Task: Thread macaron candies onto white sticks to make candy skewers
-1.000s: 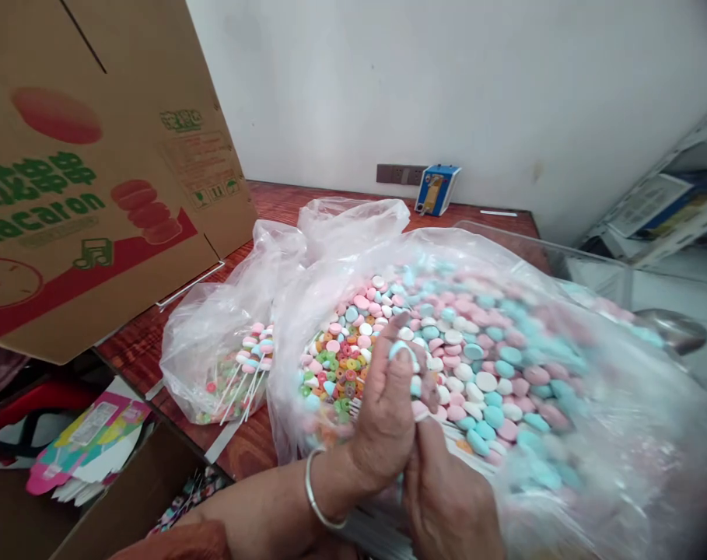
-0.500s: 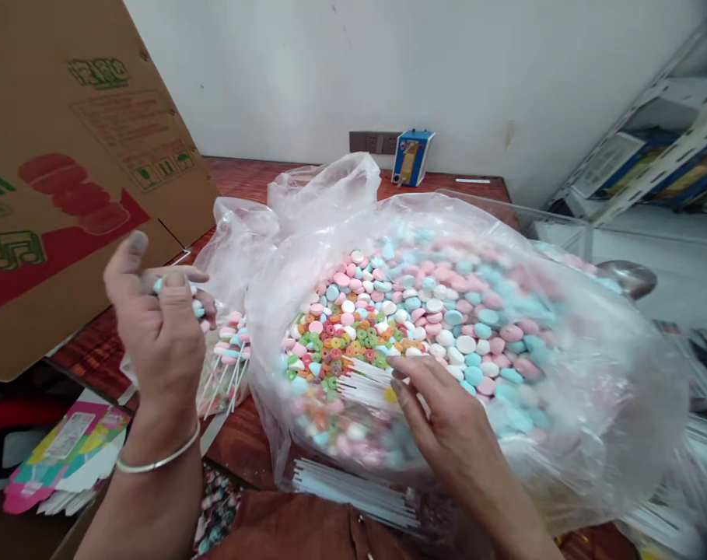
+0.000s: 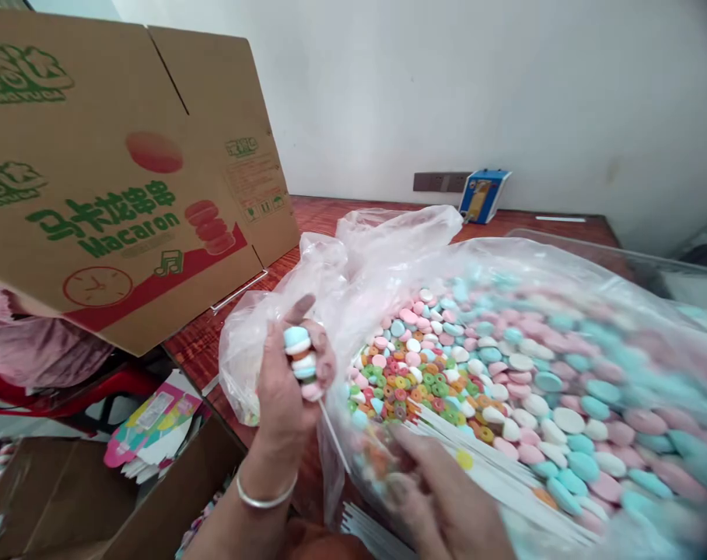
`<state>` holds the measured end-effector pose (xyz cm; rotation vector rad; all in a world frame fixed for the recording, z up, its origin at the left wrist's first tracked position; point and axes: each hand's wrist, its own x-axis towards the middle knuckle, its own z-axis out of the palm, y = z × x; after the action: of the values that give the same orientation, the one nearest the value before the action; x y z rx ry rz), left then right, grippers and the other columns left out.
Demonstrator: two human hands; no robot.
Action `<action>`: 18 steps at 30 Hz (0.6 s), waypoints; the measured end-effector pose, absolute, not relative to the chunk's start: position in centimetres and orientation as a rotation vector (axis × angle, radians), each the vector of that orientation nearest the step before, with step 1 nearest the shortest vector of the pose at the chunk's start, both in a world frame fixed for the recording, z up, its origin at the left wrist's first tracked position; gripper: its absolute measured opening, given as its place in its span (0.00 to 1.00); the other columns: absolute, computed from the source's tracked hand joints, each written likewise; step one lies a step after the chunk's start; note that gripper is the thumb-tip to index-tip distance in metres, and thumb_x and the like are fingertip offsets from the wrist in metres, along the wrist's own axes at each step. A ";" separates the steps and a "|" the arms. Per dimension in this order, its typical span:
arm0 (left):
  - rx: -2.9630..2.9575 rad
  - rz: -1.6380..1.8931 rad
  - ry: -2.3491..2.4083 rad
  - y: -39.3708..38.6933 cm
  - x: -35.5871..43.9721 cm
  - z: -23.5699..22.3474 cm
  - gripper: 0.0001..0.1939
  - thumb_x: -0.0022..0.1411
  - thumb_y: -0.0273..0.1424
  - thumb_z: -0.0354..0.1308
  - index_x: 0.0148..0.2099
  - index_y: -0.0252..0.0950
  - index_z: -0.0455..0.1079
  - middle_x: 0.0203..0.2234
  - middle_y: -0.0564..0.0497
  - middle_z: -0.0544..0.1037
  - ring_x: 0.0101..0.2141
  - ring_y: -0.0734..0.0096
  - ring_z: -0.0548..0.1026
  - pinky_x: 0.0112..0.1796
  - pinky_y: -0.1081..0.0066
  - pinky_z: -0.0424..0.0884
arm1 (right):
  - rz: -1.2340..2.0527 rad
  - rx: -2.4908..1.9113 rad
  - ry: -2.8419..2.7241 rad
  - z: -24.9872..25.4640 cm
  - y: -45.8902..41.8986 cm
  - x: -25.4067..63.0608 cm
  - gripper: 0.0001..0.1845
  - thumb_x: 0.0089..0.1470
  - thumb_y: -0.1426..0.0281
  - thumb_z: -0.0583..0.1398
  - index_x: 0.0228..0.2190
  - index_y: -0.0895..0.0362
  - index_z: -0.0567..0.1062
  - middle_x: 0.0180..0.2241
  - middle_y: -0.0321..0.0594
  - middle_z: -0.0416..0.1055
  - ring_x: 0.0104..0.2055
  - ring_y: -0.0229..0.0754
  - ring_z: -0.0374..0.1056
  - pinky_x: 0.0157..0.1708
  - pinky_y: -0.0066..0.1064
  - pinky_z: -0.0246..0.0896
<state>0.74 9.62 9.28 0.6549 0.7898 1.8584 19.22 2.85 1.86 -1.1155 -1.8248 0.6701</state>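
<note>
My left hand (image 3: 292,389) is closed round a candy skewer (image 3: 303,364), a stack of blue, white and pink candies with a small orange piece between. Its white stick (image 3: 334,435) points down and right. My right hand (image 3: 440,490) is blurred above the near side of the clear plastic bag (image 3: 400,272), thumb and finger apart, with nothing visible between them. Beside it, white sticks (image 3: 493,459) lie across the candies. Small coloured rings (image 3: 435,381) and pastel button-shaped candies (image 3: 568,420) fill the bag.
A large cardboard box (image 3: 172,155) stands at the left on the reddish wooden table (image 3: 376,206). Below it are an open carton (image 3: 172,498) and colourful printed cards (image 3: 155,428). A blue device (image 3: 484,196) sits by the wall. More white sticks (image 3: 370,533) lie at the front edge.
The view has swung left. A white stick now shows below the candies in my left hand. My right hand has come away from the sticks toward the bag's near edge.
</note>
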 end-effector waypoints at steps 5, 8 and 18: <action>0.631 1.766 0.761 7.9 5.8 9.1 0.18 0.69 0.43 0.54 0.54 0.38 0.71 0.23 0.57 0.67 0.15 0.83 0.63 0.12 0.84 0.57 | 0.516 -1.089 -1.934 0.7 2.1 15.6 0.23 0.68 0.65 0.46 0.58 0.54 0.69 0.49 0.50 0.78 0.49 0.52 0.75 0.51 0.43 0.69; 0.626 1.715 0.781 7.3 6.9 8.5 0.17 0.69 0.41 0.54 0.54 0.38 0.70 0.23 0.59 0.64 0.14 0.84 0.60 0.13 0.82 0.60 | 0.491 -1.081 -1.922 0.7 1.4 15.7 0.21 0.67 0.69 0.46 0.55 0.58 0.69 0.43 0.51 0.79 0.42 0.50 0.77 0.42 0.37 0.71; 0.812 1.651 0.952 5.9 5.5 8.0 0.19 0.68 0.43 0.55 0.54 0.37 0.71 0.20 0.59 0.64 0.13 0.82 0.58 0.12 0.78 0.60 | 0.433 -1.021 -2.170 3.7 1.9 15.3 0.15 0.64 0.75 0.46 0.37 0.58 0.72 0.29 0.44 0.76 0.28 0.43 0.72 0.30 0.31 0.66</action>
<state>5.49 5.92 8.04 0.8121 0.9521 1.6514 15.27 1.93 3.70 -1.0213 -2.1702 0.4328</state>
